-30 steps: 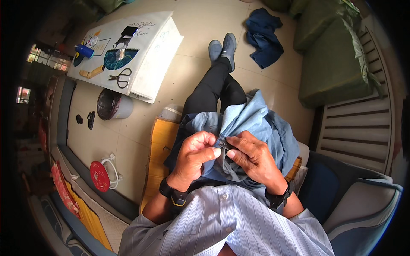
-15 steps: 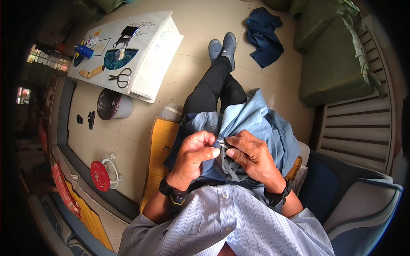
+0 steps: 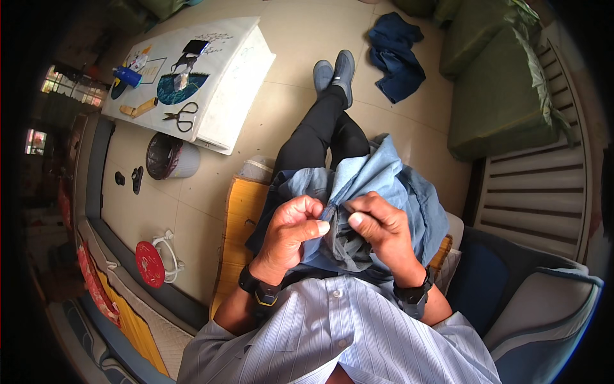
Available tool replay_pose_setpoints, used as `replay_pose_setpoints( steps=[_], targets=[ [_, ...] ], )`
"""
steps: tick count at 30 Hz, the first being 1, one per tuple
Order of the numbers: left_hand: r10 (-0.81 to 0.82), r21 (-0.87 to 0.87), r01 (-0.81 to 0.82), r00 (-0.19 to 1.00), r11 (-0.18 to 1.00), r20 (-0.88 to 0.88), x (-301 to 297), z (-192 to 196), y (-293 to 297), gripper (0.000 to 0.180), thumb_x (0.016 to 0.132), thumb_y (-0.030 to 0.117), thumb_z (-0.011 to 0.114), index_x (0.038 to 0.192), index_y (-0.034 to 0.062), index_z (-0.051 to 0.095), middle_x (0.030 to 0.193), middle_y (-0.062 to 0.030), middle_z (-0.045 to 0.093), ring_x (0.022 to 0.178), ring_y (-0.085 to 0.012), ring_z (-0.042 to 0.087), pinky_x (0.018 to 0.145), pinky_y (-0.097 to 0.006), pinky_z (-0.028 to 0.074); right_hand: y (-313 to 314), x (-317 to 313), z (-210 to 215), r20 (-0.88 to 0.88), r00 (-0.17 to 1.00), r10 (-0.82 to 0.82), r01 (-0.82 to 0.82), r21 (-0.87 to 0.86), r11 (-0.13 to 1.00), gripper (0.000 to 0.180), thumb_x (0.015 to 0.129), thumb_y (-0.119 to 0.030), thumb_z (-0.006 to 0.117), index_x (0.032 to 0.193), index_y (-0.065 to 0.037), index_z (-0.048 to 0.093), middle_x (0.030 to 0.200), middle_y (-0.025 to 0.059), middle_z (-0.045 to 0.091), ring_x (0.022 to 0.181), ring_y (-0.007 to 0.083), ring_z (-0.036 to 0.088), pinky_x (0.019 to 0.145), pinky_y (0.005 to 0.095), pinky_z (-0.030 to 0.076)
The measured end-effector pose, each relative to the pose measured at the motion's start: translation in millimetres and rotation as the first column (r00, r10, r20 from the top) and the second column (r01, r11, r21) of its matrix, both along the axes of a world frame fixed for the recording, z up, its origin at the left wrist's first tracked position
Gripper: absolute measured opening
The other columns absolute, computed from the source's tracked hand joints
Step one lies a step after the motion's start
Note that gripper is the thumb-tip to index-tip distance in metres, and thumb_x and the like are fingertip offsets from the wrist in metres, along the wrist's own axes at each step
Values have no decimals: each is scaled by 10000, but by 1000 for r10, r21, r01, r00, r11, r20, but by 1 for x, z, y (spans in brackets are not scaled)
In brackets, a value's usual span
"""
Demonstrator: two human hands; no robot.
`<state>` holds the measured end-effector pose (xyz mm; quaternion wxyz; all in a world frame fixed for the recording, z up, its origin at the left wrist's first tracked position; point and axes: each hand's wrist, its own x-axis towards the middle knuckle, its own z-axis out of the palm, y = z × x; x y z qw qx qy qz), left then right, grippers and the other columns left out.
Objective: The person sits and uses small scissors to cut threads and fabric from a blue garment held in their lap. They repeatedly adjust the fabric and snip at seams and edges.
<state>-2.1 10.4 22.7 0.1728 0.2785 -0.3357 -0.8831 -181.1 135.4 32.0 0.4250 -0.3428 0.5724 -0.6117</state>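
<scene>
A light-blue denim garment (image 3: 419,205) lies bunched across my lap, its grey inner side turned up below my fingers. My left hand (image 3: 291,233) is closed, pinching a dark-blue seam of the denim between thumb and forefinger. Just right of that seam is my right hand (image 3: 384,230), its fingers curled toward the thumb and a little apart from the pinched cloth. Whatever it holds is too small and hidden to make out.
Black-handled scissors (image 3: 182,117), a yellow-handled tool (image 3: 139,107) and a blue bottle (image 3: 127,77) lie on the white table (image 3: 233,83). Below it stands a grey bin (image 3: 182,160). Dark-blue denim (image 3: 396,57) lies on the floor. A red round stool (image 3: 150,264) is at left.
My right hand has drawn slightly right, away from the seam. The small shiny pointed piece at its fingertips no longer shows. My left hand stays on the denim.
</scene>
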Motion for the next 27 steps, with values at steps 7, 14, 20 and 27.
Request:
replay_pose_setpoints(
  steps=[7,14,20,27],
  targets=[
    [88,-41,-86,995,995,52,3,-2,-22,126,898,35,735,969,57,633,983,-49,681,853,-103,616,818,-248,503,9,-2,-16,256,964,-64,41,96,995,163,918,-74,803,1014,-26,681,842,-67,586,771,32,504,701,223,431],
    [101,-150,-92,994,984,48,4,-8,-47,144,889,3,743,969,64,640,944,-52,670,823,-101,605,784,-255,498,14,-9,-19,246,969,-8,-40,191,981,217,910,-37,794,1099,-3,694,942,-36,664,884,54,582,789,229,488],
    [103,-222,-70,985,973,141,17,-18,-38,207,900,131,800,1056,52,689,972,-42,705,911,-132,661,868,-295,541,11,-1,-32,76,997,10,-27,230,973,226,871,42,713,1092,-4,700,924,-33,664,836,65,580,748,226,485],
    [-41,-414,120,980,902,194,33,-18,-9,425,931,287,786,1181,-30,652,1006,-20,677,977,-112,599,891,-288,490,-5,5,-46,214,976,-41,26,74,997,91,884,36,665,956,-19,659,844,-39,632,707,46,544,646,217,443]
  ],
)
